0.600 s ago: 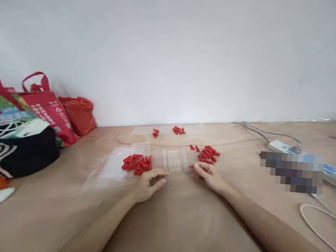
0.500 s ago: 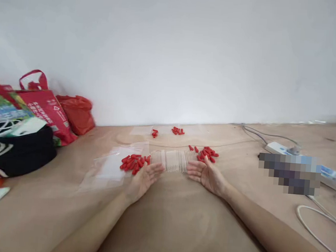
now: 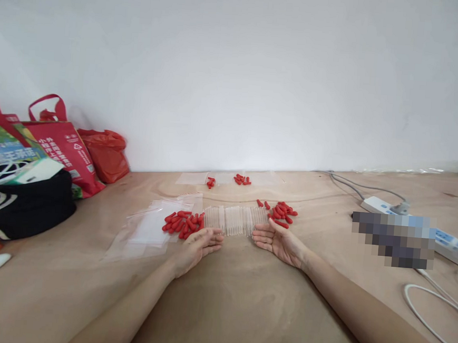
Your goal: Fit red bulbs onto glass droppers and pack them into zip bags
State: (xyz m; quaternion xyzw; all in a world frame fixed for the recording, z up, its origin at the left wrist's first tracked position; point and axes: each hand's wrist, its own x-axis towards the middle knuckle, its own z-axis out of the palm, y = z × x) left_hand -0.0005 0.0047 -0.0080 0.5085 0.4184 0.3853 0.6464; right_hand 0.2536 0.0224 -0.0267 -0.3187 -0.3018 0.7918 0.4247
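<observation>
- Now I see the left hand [image 3: 194,251] open, fingers close together, by the near left corner of the thin clear sticks [image 3: 238,221].
- The right hand [image 3: 282,245] is open too, by their near right corner.
- They lie in a row between the left red heap [image 3: 183,224] and right red heap [image 3: 283,212].

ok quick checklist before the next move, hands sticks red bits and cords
1. Left hand and right hand empty: ok, both open, nothing seen in them.
2. Clear sticks side by side in one row: ok.
3. Fingertips off the sticks: cannot tell, they are right at the near edge.
4. Left red pile apart from the row: cannot tell, it sits right against that end.
5. Power strip and cords away from the hands: ok.
</observation>
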